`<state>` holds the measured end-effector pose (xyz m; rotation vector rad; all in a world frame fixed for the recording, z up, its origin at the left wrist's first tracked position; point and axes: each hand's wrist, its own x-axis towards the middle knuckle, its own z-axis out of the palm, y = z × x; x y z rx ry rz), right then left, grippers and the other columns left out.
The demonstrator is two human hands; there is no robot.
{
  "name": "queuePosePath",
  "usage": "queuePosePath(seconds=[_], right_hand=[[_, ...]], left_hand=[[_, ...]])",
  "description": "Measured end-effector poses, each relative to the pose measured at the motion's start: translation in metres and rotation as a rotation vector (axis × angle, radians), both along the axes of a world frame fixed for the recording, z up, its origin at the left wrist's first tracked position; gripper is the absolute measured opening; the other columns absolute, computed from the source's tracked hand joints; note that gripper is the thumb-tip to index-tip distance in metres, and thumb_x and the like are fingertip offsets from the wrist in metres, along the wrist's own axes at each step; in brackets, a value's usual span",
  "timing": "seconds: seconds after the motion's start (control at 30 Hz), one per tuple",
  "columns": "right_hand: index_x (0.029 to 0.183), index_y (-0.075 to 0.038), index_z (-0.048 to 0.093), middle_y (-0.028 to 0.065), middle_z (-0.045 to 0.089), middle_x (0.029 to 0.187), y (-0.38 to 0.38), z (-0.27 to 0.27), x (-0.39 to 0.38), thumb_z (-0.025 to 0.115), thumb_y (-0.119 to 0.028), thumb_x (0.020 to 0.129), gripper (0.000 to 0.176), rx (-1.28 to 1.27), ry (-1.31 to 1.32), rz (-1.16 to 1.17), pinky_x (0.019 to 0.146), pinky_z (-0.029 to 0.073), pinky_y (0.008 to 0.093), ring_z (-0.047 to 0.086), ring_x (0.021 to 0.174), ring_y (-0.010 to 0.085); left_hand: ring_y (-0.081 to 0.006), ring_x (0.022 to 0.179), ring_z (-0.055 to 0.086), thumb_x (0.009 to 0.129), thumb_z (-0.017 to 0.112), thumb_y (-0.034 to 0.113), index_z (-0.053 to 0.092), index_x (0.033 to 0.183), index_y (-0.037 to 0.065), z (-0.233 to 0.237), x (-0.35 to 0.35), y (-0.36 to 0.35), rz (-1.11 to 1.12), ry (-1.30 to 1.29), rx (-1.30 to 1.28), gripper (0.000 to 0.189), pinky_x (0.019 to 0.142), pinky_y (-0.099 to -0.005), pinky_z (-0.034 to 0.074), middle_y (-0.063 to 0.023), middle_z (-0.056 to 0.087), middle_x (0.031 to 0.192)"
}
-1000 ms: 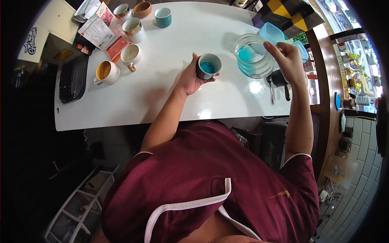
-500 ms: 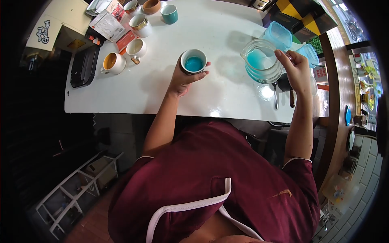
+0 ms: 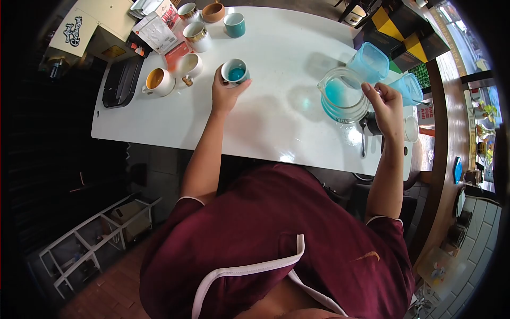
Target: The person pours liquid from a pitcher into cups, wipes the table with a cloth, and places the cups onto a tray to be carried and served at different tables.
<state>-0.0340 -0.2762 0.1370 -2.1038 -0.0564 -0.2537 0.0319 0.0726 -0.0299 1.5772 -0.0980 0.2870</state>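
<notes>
My left hand (image 3: 227, 94) is wrapped round a small cup (image 3: 235, 64) with a pale inside and bright blue liquid at its bottom. Over the right part of the table, my right hand (image 3: 388, 103) grips the handle of a clear glass pitcher (image 3: 344, 109), which also holds blue liquid. Just left of the held cup stand a white mug (image 3: 190, 65) and a mug with an orange inside (image 3: 159, 81). Beneath the right hand, a spoon (image 3: 364, 139) lies beside a dark item partly hidden by the wrist.
Blue plastic containers (image 3: 368, 61) stand behind the pitcher, near black and yellow boxes (image 3: 396, 32). At the back left are a teal cup (image 3: 235, 25), a brown cup (image 3: 213, 13), white-and-gold cups (image 3: 197, 37) and packets (image 3: 154, 33). A black tray (image 3: 123, 82) sits at the white table's (image 3: 255, 127) left end.
My left hand has carried the cup away to the left and farther back, toward the mugs. The pitcher stays in my right hand at nearly the same place. The view has shifted slightly.
</notes>
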Motion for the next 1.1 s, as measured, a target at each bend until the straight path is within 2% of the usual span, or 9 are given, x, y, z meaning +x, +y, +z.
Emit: queuePosePath(seconds=[0.2,0.3,0.37,0.7,0.8,0.87,0.9,0.97,1.1], right_hand=[[0.054,-0.009,0.039,-0.0099,0.031,0.053,0.004,0.004,-0.013,0.073,-0.031,0.081,0.048,0.035,0.034,-0.035,0.046,0.014,0.0238,0.025,0.051,0.0013],[0.054,-0.009,0.04,-0.01,0.032,0.053,0.002,0.002,-0.018,0.072,-0.03,0.081,0.047,0.043,0.044,-0.067,0.045,0.014,0.0232,0.025,0.051,0.0008],[0.054,-0.009,0.04,-0.01,0.032,0.054,0.001,0.001,-0.022,0.072,-0.03,0.082,0.047,0.05,0.038,-0.079,0.045,0.014,0.0231,0.025,0.052,0.0009],[0.055,-0.009,0.04,-0.01,0.031,0.054,0.008,-0.002,-0.038,0.072,-0.029,0.083,0.047,0.047,0.037,-0.147,0.046,0.014,0.0227,0.025,0.053,0.0005],[0.055,-0.009,0.039,-0.0099,0.031,0.054,0.009,-0.002,-0.041,0.071,-0.029,0.083,0.047,0.064,0.031,-0.159,0.046,0.014,0.023,0.025,0.052,0.0007],[0.054,-0.009,0.039,-0.0098,0.031,0.054,0.007,-0.004,-0.045,0.071,-0.029,0.083,0.047,0.098,0.037,-0.179,0.046,0.014,0.0232,0.025,0.052,0.0007],[0.054,-0.009,0.039,-0.0098,0.031,0.054,0.007,-0.004,-0.048,0.071,-0.029,0.083,0.047,0.099,0.039,-0.192,0.046,0.014,0.0232,0.025,0.052,0.0007],[0.055,-0.009,0.039,-0.01,0.032,0.054,0.005,-0.002,-0.052,0.071,-0.028,0.083,0.047,0.116,0.037,-0.186,0.045,0.015,0.023,0.026,0.052,0.0006],[0.055,-0.009,0.04,-0.0104,0.033,0.054,0.006,-0.003,-0.062,0.071,-0.025,0.083,0.045,0.081,-0.018,-0.202,0.045,0.015,0.0222,0.026,0.052,-0.0001]], left_hand=[[-0.0147,0.097,0.058,0.069,0.08,0.006,0.046,0.118,0.001,-0.005,0.031,0.01,0.086,0.055,0.031,0.06,0.085,-0.029,0.049,-0.0078,0.058,0.108],[-0.0156,0.098,0.058,0.068,0.081,0.011,0.046,0.118,0.002,-0.001,0.042,0.013,0.153,0.093,0.184,0.062,0.085,-0.0295,0.048,-0.008,0.058,0.109],[-0.0234,0.097,0.061,0.067,0.082,0.026,0.047,0.115,0.005,0.004,0.046,0.013,0.213,0.088,0.226,0.063,0.085,-0.0344,0.047,-0.0112,0.061,0.108],[-0.0298,0.102,0.059,0.065,0.083,0.033,0.045,0.117,0.003,0.018,0.056,0.014,0.223,0.179,0.388,0.071,0.086,-0.0382,0.046,-0.0149,0.061,0.11],[-0.0326,0.104,0.057,0.066,0.081,0.037,0.044,0.121,0.0,0.026,0.054,0.012,0.425,0.02,0.534,0.076,0.088,-0.0381,0.045,-0.0173,0.059,0.112],[-0.0308,0.109,0.055,0.067,0.081,0.039,0.039,0.128,-0.001,0.051,0.058,0.018,0.584,-0.275,0.791,0.084,0.093,-0.0385,0.043,-0.0192,0.056,0.117],[-0.0308,0.109,0.055,0.067,0.081,0.039,0.039,0.128,-0.001,0.066,0.068,0.023,0.57,-0.278,0.791,0.084,0.093,-0.0385,0.043,-0.0192,0.056,0.117],[-0.0329,0.111,0.054,0.068,0.079,0.04,0.034,0.133,-0.001,0.088,0.105,0.036,0.216,-0.138,0.653,0.09,0.093,-0.0398,0.043,-0.0223,0.054,0.12],[-0.0367,0.116,0.05,0.067,0.079,0.039,0.033,0.132,-0.005,0.078,0.184,0.035,0.173,-0.154,0.932,0.091,0.098,-0.0398,0.041,-0.0247,0.05,0.126]])
